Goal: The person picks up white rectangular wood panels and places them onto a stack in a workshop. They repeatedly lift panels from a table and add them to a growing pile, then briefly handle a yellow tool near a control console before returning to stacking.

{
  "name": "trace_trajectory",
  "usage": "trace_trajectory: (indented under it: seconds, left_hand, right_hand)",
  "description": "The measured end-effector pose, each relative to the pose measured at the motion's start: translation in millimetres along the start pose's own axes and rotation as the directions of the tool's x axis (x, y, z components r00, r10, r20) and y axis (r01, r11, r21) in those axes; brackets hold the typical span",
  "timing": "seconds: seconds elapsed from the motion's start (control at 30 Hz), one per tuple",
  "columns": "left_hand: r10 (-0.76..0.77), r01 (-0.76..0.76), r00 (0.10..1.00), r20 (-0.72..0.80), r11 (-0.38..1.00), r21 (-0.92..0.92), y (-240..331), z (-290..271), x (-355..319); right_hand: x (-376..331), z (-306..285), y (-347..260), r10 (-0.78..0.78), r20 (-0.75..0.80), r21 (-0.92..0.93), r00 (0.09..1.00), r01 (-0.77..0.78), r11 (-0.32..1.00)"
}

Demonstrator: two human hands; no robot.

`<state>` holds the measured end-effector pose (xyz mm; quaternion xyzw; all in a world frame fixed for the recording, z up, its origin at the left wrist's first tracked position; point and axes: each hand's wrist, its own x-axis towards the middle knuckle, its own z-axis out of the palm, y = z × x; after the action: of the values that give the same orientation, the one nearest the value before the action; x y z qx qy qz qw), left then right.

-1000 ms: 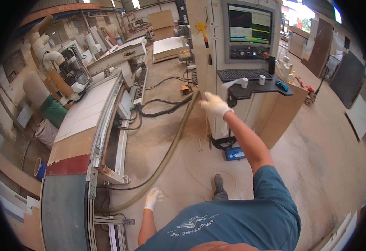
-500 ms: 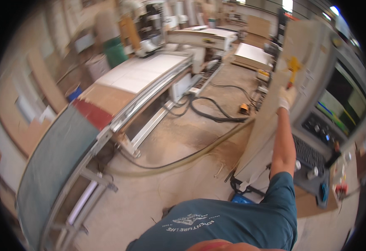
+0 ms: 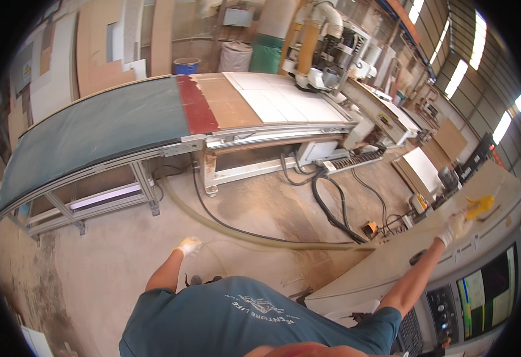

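My right hand [image 3: 456,227], in a white glove, reaches up to the top edge of a beige control cabinet [image 3: 391,262]. Its fingers are curled on the end of a yellow tool [image 3: 481,206] that sits at that top edge. My left hand [image 3: 188,245], also gloved, hangs low at my side over the dusty concrete floor and holds nothing. Its fingers are loosely apart. My teal shirt fills the bottom of the view.
A long tan hose [image 3: 260,235] and black cables [image 3: 332,208] lie across the floor. Beyond them stand a conveyor table with a dark green belt [image 3: 94,131] and a router machine bed with white panels [image 3: 278,98]. The cabinet's screen [image 3: 487,291] and keyboard [image 3: 412,330] are at lower right.
The view has swung left and the conveyor now fills the top. My right hand rose from in front of the cabinet to the yellow tool at its top. My left hand stayed low.
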<state>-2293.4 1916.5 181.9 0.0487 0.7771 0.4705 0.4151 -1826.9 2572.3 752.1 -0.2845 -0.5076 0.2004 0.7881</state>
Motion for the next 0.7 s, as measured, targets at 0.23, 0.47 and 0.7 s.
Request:
trace_trajectory:
  seconds: [0.23,0.47,0.7]
  left_hand:
    - [0.041,0.001,0.994,0.106,0.930,-0.368,102.3,-3.2,-31.2]
    - [0.669,-0.312,0.733,0.122,0.490,-0.814,156.8,-8.7,-20.9]
    - [0.320,-0.307,0.945,-0.070,0.795,-0.524,118.3,-80.1,-2.6]
  right_hand:
    - [-165.6,56.0,-131.8,0.005,0.782,0.102,0.624,-0.135,0.986]
    - [-490.8,42.9,-82.5,0.215,0.465,-0.756,-0.859,-0.258,0.602]
    - [-596.8,-13.4,-30.2,0.390,0.635,-0.563,-0.668,-0.053,0.825]
